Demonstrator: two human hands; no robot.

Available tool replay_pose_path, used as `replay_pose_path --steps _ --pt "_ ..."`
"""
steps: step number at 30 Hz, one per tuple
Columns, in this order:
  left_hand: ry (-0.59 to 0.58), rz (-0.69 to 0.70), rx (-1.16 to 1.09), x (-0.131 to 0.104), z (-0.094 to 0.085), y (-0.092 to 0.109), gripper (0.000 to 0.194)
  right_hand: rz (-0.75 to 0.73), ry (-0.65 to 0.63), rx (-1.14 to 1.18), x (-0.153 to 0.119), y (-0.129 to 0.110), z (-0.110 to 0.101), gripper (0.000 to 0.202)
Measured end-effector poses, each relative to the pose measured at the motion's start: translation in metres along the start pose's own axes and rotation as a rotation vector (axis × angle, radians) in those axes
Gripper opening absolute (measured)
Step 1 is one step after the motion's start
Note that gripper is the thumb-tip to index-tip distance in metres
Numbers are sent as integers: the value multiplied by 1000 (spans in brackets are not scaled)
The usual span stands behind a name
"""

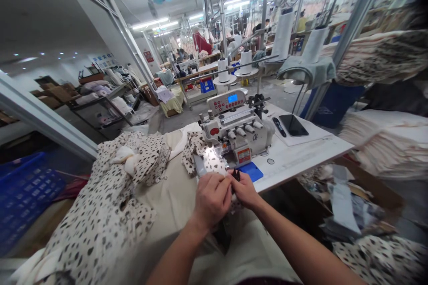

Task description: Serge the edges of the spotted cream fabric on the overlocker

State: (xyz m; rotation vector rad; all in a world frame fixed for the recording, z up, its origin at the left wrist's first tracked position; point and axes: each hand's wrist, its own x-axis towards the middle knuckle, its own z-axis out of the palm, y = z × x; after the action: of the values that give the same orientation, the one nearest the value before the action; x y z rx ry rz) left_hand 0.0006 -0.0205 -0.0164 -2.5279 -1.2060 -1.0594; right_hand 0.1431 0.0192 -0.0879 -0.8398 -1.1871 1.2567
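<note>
From my end I watch the left hand (212,196) curled closed, its fingers pinching a piece of spotted cloth (215,164) at the front of the sewing machine (239,131). The right hand (244,190) is closed too, touching the left at the fingertips, and a small dark tool (236,174) pokes up from its grip (I take it for thread snips, though most of it is hidden). The cloth runs from the hands up to the needle area, where a bright light falls on it; I cannot tell how much of it the fingers cover. Just beyond the right hand I see a blue plate (252,171), and farther right a phone (294,125) rests on the white tabletop (310,156). A larger heap of spotted fabric (103,196) lies to my left, beside a blue basket (30,187).
</note>
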Motion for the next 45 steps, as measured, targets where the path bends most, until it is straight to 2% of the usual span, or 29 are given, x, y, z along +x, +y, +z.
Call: replay_pose_path --steps 5,16,32,38,45 --pt "-22 0 40 13 -7 -1 33 -11 -27 30 0 -4 1 38" --pt "-48 14 81 13 -8 -3 26 16 8 82 0 -3 2 40" --pt "-75 40 135 14 -9 -8 26 -13 20 62 1 1 3 36" --pt "-78 44 169 14 -8 -11 24 90 21 150 0 6 6 40" --pt "-78 22 152 16 -8 -15 28 71 28 200 2 3 11 39"
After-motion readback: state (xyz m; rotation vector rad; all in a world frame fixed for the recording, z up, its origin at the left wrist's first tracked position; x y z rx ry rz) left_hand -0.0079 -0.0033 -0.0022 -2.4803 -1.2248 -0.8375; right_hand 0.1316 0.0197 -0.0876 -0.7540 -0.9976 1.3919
